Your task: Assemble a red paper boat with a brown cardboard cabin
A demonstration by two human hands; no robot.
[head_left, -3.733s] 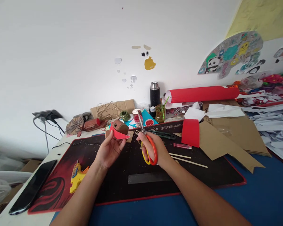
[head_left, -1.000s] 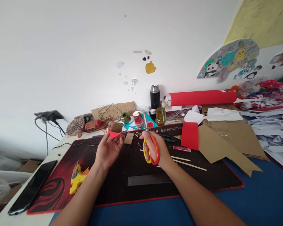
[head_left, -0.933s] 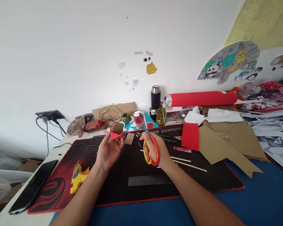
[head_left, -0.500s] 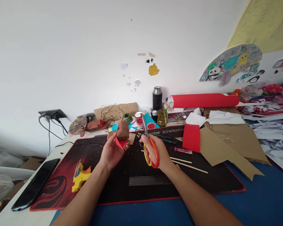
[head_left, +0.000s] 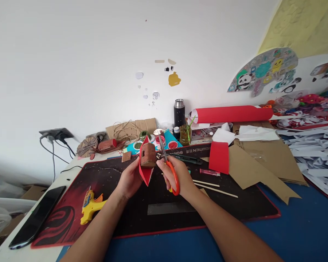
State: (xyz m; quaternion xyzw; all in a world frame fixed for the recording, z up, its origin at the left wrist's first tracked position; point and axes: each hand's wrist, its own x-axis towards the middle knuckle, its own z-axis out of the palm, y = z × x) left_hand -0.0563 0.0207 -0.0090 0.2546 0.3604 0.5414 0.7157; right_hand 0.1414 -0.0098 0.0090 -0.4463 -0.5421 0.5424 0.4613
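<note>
My left hand [head_left: 130, 179] is closed on a small brown cardboard piece [head_left: 148, 154] with a curved top and a dark slot in its side. Red paper [head_left: 144, 174] sticks out along that piece's left side, with pointed ends above and below. In my right hand [head_left: 177, 176] is a pair of scissors [head_left: 174, 178] with orange and yellow handles. Their blades point up and away, just right of the brown piece and apart from it. The left fingers are partly hidden behind the piece. Below both hands lies a black mat [head_left: 131, 214] with a red edge.
A yellow glue gun [head_left: 90, 206] and a phone [head_left: 37, 217] lie at left. A clear ruler [head_left: 169, 208], thin sticks [head_left: 215, 190] and a green cutter [head_left: 190, 159] are on the mat. Paint pots [head_left: 172, 145] and a black flask [head_left: 179, 113] stand behind; cardboard [head_left: 251, 169] lies right.
My left hand has turned the brown piece, so its slot and the pointed red paper now show. The scissors have tilted and come closer to it, still in my right hand.
</note>
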